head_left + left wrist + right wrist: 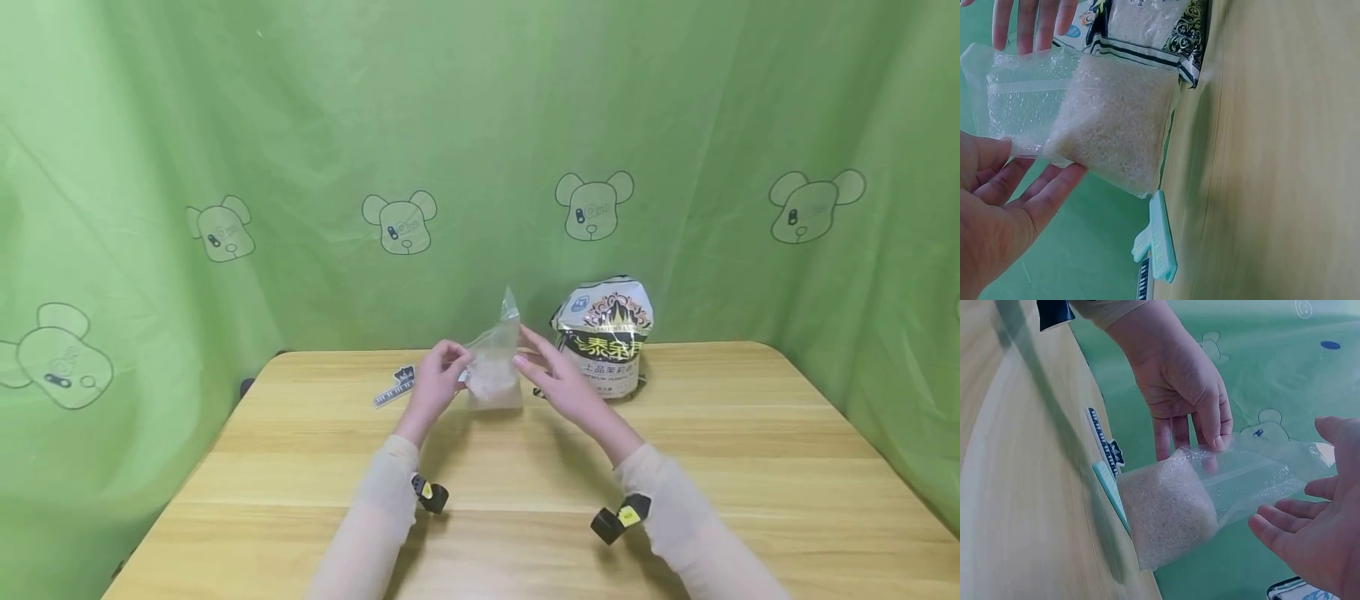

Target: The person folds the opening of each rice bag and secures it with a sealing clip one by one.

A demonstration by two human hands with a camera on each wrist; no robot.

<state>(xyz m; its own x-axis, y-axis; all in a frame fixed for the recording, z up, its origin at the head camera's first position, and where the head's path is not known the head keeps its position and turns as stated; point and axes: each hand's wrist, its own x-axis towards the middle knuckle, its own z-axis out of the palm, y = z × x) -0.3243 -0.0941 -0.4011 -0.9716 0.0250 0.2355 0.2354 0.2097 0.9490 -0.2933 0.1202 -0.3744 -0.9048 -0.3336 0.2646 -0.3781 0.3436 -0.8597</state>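
The clear plastic bag [495,367] stands upright near the far edge of the table [525,500], its lower half filled with white rice [1169,515] and its upper half empty and slack, with a press-seal strip across it. It is held between both hands, just left of the large printed rice sack [606,337].

Left hand [438,375]: the grip is a light pinch, thumb and fingertips closed on the bag's upper edge, as the right wrist view shows. Right hand [558,379]: the grip is wide, fingers straight and spread; they appear to lie against the bag's other side, though firm contact cannot be confirmed.

Recommended handling, as a judgement from this state:
- Keep the bag vertical so the rice stays below the seal strip; any tilt could let grains enter the strip or spill.
- Support the filled lower half from the side or rest its base on the table; the thin film will sag if held by the top alone.
- Bring the right fingers to the upper edge opposite the left pinch before working the opening.

A small teal clip [1159,240] and a flat black-and-white ruler-like strip [395,387] lie on the table left of the bag, against the green curtain [300,125] side.
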